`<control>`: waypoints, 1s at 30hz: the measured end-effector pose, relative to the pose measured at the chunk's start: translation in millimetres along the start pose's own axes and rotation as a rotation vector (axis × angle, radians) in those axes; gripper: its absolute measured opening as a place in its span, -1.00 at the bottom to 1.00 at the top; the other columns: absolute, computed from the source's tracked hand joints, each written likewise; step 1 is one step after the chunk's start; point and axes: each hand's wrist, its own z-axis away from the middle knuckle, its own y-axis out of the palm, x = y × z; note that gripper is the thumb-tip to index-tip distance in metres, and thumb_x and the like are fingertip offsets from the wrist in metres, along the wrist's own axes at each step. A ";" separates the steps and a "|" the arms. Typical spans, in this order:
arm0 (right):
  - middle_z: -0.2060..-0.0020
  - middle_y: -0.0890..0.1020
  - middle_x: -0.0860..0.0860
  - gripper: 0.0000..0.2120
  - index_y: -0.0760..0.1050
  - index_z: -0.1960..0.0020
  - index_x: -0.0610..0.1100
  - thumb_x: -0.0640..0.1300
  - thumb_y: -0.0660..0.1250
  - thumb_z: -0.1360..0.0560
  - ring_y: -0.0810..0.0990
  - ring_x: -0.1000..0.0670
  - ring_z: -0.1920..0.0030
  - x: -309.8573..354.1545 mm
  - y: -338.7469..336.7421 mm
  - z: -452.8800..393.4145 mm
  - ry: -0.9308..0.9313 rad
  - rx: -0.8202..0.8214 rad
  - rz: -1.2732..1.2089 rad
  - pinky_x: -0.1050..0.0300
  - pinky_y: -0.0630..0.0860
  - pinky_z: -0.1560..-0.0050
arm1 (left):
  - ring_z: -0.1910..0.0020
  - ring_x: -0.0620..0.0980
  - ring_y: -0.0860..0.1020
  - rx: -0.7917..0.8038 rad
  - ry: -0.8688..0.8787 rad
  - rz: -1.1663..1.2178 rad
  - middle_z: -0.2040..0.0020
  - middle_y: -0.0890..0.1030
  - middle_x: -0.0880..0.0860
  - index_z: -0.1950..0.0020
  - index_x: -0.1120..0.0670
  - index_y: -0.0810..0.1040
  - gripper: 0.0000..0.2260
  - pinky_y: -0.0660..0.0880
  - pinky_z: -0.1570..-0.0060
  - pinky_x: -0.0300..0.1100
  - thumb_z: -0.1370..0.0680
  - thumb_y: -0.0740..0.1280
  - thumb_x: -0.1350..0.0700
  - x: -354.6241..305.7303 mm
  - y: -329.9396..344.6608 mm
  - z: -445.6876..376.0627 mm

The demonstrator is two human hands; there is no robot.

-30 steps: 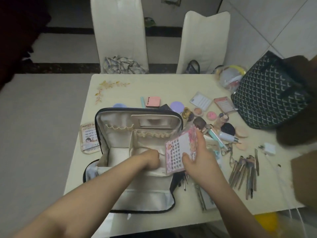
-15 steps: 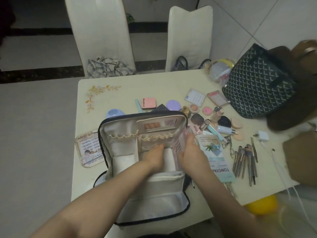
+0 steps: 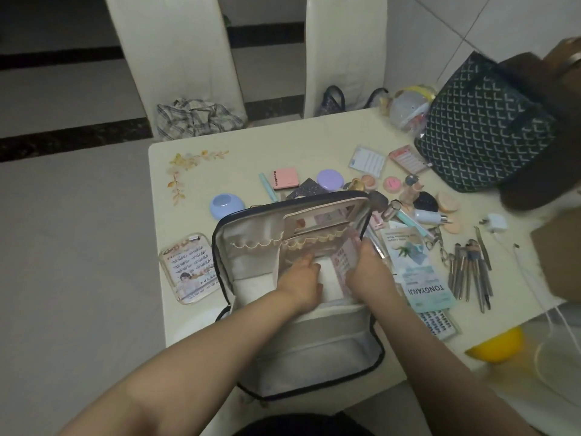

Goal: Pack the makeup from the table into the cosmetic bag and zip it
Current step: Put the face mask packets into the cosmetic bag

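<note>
Pale and cream-coloured, the bench (image 3: pixel 195 196) is carrying my open cosmetic bag (image 3: pixel 301 341), which is lying with its lid propped up on the far side. Both my hands are reaching into the bag's right-hand compartment. My right hand (image 3: pixel 367 272) is gripping a pink nail-sticker card (image 3: pixel 344 258) and holding it upright against the bag's right wall, partly down inside. My left hand (image 3: pixel 301 276) is resting beside it in the same compartment, fingers pointing toward the lid; I cannot tell whether they are holding anything. Just right of the bag, a teal sachet (image 3: pixel 418 278) is lying flat, with makeup brushes (image 3: pixel 471 272) further right. Left of the bag a lash tray (image 3: pixel 190 267) is sitting, and beyond the lid a pink palette (image 3: pixel 285 178) and a blue compact (image 3: pixel 227 205) are lying.
</note>
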 end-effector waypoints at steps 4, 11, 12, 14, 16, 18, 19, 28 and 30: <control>-0.16 0.53 -0.20 -0.49 0.15 -0.37 -0.18 -0.21 0.24 -0.48 0.50 -0.23 -0.17 -1.5 -5.9 7.4 -0.020 0.006 0.073 -0.02 0.44 -0.07 | -0.53 0.08 -0.05 -0.044 0.087 -0.079 -0.55 -0.07 0.17 -0.41 0.16 0.33 -0.58 0.06 -0.47 -0.08 -0.58 0.20 0.06 4.7 -6.5 17.2; -0.20 0.53 -0.16 -0.28 -0.15 -0.50 -0.23 -0.15 0.22 -0.52 0.56 -0.19 -0.11 -7.6 15.8 29.5 0.012 0.040 0.056 0.02 0.44 -0.02 | -0.53 0.07 -0.02 -0.153 0.195 -0.210 -0.55 -0.01 0.15 -0.35 0.17 0.40 -0.65 -0.09 -0.45 -0.14 -0.58 0.15 0.11 21.0 -7.9 41.7; -0.25 0.50 -0.16 -0.22 -0.22 -0.51 -0.23 -0.11 0.23 -0.52 0.55 -0.18 -0.14 -9.6 17.5 31.4 0.003 0.042 0.034 0.01 0.45 -0.06 | -0.53 0.09 0.01 -0.161 0.217 -0.204 -0.55 0.04 0.16 -0.33 0.17 0.42 -0.66 -0.03 -0.45 -0.13 -0.57 0.15 0.12 20.5 -7.8 44.7; -0.35 0.39 -0.17 -0.18 -0.18 -0.52 -0.23 -0.04 0.28 -0.50 0.47 -0.19 -0.24 -13.1 18.5 35.6 -0.054 -0.044 -0.046 -0.03 0.44 -0.12 | -0.43 0.16 0.28 -0.209 0.283 -0.192 -0.44 0.32 0.21 -0.19 0.17 0.53 -0.69 0.26 -0.34 -0.07 -0.52 0.14 0.13 21.0 -8.3 51.7; -0.29 0.38 -0.21 -0.30 0.14 -0.45 -0.26 -0.07 0.36 -0.44 0.43 -0.22 -0.24 -15.0 17.9 42.1 -0.186 -0.282 -0.020 -0.07 0.45 -0.12 | -0.12 0.15 0.54 -0.308 0.337 -0.136 -0.14 0.55 0.15 0.00 0.13 0.60 -0.71 0.47 -0.02 -0.12 -0.44 0.14 0.11 29.6 -9.3 61.6; -0.12 0.48 -0.19 -0.48 0.39 -0.28 -0.24 -0.11 0.40 -0.38 0.47 -0.20 -0.12 -13.8 19.9 47.8 -0.324 -0.526 0.039 -0.05 0.47 -0.04 | 0.06 0.09 0.52 -0.420 0.334 -0.116 0.04 0.55 0.07 0.03 0.10 0.58 -0.75 0.39 0.13 -0.13 -0.42 0.17 0.10 40.8 -10.7 74.0; -0.07 0.50 -0.16 -0.55 0.44 -0.22 -0.22 -0.12 0.40 -0.38 0.49 -0.18 -0.09 -11.7 22.1 49.8 -0.386 -0.545 0.049 -0.04 0.47 -0.04 | 0.10 0.07 0.48 -0.480 0.311 -0.117 0.09 0.53 0.05 0.04 0.10 0.57 -0.77 0.33 0.15 -0.13 -0.42 0.19 0.10 45.9 -13.0 80.9; -0.24 0.49 -0.04 -0.45 0.49 -0.25 -0.14 0.21 0.06 -0.49 0.41 -0.06 -0.29 18.5 58.9 60.5 -0.699 0.005 0.045 0.05 0.33 -0.28 | 0.04 0.18 0.51 -0.677 -0.291 0.011 0.06 0.56 0.11 0.02 0.12 0.57 -0.81 0.44 0.09 0.00 -0.50 0.20 0.09 145.8 -40.1 111.7; -0.27 0.46 -0.03 -0.37 0.44 -0.30 -0.14 0.26 -0.01 -0.48 0.39 -0.04 -0.32 24.5 65.4 61.5 -0.695 0.057 0.068 0.10 0.28 -0.31 | -0.16 0.21 0.45 -0.474 -0.442 -0.035 -0.16 0.53 0.16 -0.18 0.14 0.54 -0.75 0.43 -0.07 0.03 -0.53 0.25 0.12 171.0 -37.5 102.5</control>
